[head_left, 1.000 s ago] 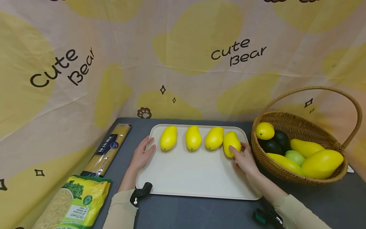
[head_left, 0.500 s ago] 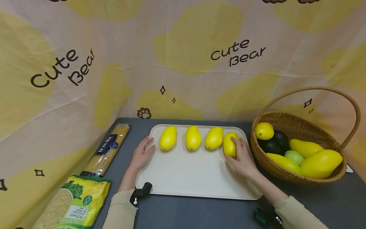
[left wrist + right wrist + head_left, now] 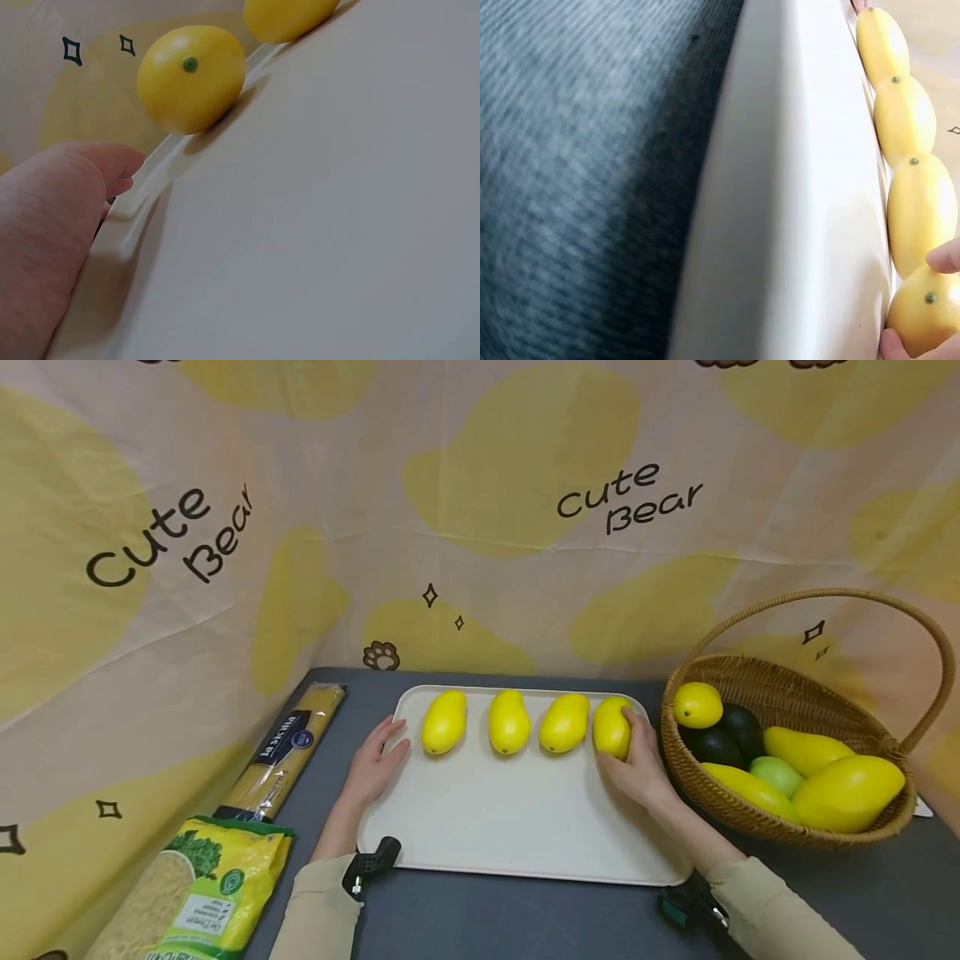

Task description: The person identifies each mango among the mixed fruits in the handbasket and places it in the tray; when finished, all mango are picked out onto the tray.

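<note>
Several yellow mangoes lie in a row along the back of a white tray (image 3: pixel 495 818). My right hand (image 3: pixel 641 768) grips the rightmost mango (image 3: pixel 611 727), with thumb on its near end and fingers over its right side. The right wrist view shows this mango (image 3: pixel 922 311) between thumb and fingertips, right beside its neighbour (image 3: pixel 922 217). My left hand (image 3: pixel 372 764) rests at the tray's left rim, fingers fairly straight, near the leftmost mango (image 3: pixel 444 722). In the left wrist view, the left thumb and fingers are at the rim, just short of that mango (image 3: pixel 191 82).
On the right stands a wicker basket (image 3: pixel 847 697) with a tall handle, holding yellow fruit, dark green fruit (image 3: pixel 741 732) and a pale green one (image 3: pixel 775 775). A spaghetti pack (image 3: pixel 288 747) and a yellow bag (image 3: pixel 202 893) lie at left. A printed cloth (image 3: pixel 480 527) hangs behind the table.
My right hand has shifted its hold on the rightmost mango, then moved it back a little, more in line with the others. The left hand has stayed at the tray rim.
</note>
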A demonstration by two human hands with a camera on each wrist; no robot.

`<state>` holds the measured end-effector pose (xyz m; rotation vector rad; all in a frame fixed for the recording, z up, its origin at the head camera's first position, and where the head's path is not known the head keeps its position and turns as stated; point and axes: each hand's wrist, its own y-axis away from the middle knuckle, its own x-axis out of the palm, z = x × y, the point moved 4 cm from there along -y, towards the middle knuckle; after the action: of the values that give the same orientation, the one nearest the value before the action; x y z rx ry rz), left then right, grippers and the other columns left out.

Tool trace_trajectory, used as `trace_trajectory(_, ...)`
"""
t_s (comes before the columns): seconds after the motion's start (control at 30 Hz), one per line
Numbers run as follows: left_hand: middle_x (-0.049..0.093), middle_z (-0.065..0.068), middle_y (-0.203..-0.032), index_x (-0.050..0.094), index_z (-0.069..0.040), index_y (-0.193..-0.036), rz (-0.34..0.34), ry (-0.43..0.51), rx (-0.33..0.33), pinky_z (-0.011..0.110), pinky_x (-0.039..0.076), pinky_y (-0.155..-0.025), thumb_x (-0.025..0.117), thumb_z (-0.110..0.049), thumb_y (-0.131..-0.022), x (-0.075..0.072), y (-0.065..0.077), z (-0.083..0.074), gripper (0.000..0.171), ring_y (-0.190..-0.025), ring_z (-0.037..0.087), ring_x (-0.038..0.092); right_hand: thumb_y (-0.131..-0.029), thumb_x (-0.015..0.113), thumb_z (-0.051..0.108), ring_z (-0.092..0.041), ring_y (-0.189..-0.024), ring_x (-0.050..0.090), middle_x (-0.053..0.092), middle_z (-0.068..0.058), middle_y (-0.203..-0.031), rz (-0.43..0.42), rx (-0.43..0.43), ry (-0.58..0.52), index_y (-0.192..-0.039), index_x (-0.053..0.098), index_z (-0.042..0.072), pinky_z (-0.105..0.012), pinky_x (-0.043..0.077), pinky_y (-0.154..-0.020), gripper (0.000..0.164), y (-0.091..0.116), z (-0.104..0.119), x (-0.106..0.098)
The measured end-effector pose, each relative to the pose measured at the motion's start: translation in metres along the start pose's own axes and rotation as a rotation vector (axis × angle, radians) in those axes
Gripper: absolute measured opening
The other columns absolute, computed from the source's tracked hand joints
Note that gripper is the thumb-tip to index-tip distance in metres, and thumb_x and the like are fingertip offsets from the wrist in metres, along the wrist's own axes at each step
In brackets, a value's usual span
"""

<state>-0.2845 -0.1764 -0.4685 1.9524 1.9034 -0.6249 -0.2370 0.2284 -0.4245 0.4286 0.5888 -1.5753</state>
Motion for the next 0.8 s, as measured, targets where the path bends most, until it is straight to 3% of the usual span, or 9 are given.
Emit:
trace_trajectory(0.33, 0.024, 0.008, -0.160, 0.046, -0.009, -0.145, 0.002, -0.001, 0.002, 0.050, 0.020, -0.115, 0.054, -0.027, -0.101, -0.0002, -0.0007, 0.0009, 0.048, -0.146, 0.031, 0.020, -0.089, 0.065, 0.011, -0.044, -0.134, 0.026, 0.016, -0.031, -0.149, -0.040, 0.054, -0.014, -0.152, 0.015, 0.001, -0.057, 0.024, -0.110, 0.081, -0.0017, -0.0027, -0.0007)
trace_trajectory(0.8, 0.025, 0.009, -0.159, 0.046, -0.009, -0.145, 0.001, -0.002, -0.005, 0.049, 0.021, -0.115, 0.054, -0.026, -0.101, 0.0005, -0.0001, 0.0003, 0.048, -0.146, 0.031, 0.020, -0.088, 0.068, 0.014, -0.042, -0.134, 0.027, 0.020, -0.029, -0.149, -0.073, 0.048, -0.019, -0.150, 0.020, 0.000, -0.055, 0.024, -0.111, 0.080, -0.0022, -0.0044, -0.0001)
